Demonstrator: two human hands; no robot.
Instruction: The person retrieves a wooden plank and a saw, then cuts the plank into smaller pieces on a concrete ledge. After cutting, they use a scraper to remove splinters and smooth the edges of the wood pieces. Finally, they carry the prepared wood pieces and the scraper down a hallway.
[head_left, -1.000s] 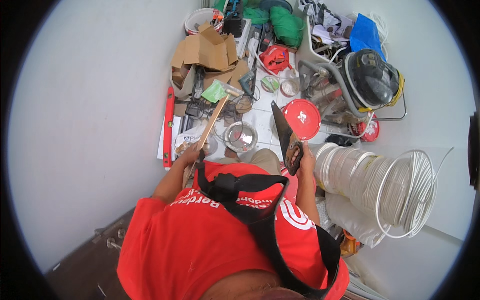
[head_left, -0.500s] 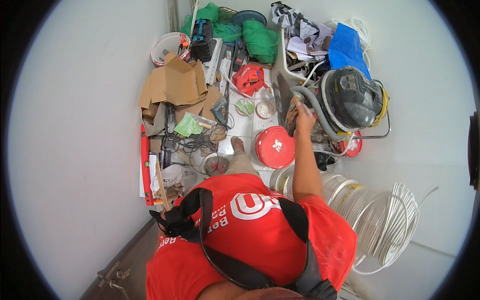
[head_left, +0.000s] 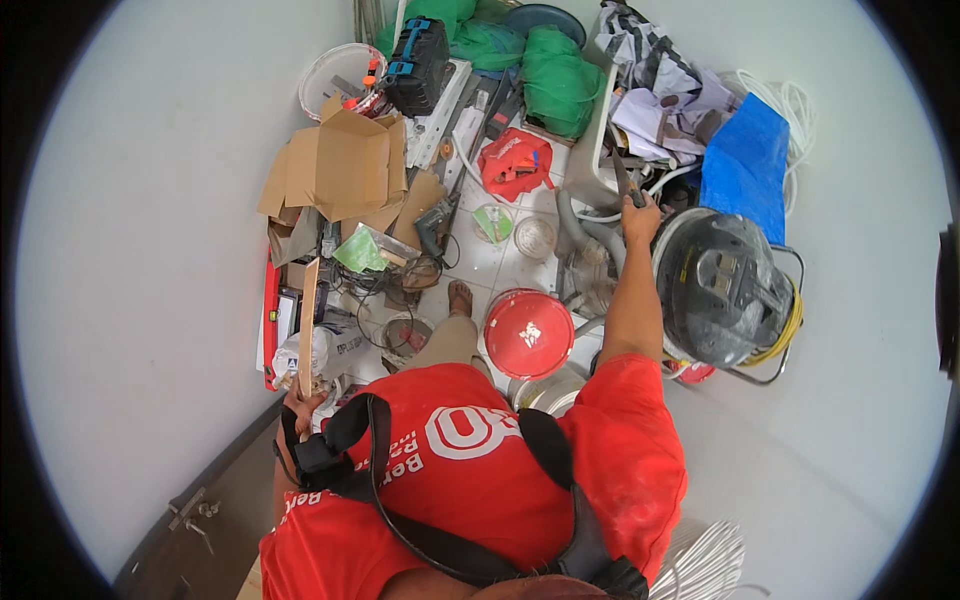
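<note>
My right hand (head_left: 640, 218) reaches forward, its fingers wrapped round the dark handle of a flat-bladed hand tool (head_left: 621, 172). The blade is seen nearly edge-on beside a pale bin (head_left: 603, 110), so its exact kind is unclear. At the lower left, my left hand (head_left: 303, 402) grips the near end of a narrow wooden strip (head_left: 309, 330), which stands up away from me. Part of that hand is hidden by the strip and a black strap. Close to my right forearm sits a black shop vacuum (head_left: 722, 285) with a grey hose.
A red-lidded bucket (head_left: 529, 335) stands before my legs. Cardboard boxes (head_left: 352, 165), a drill (head_left: 434, 222), cables and a red level (head_left: 271, 320) crowd the left wall. Further off lie a red bag (head_left: 515, 163), a black-and-blue case (head_left: 418, 66) and green netting (head_left: 560, 80).
My right hand has moved forward and right, toward the pale bin, turning the tool edge-on. My left hand has come into view with the wooden strip, and my body has shifted.
</note>
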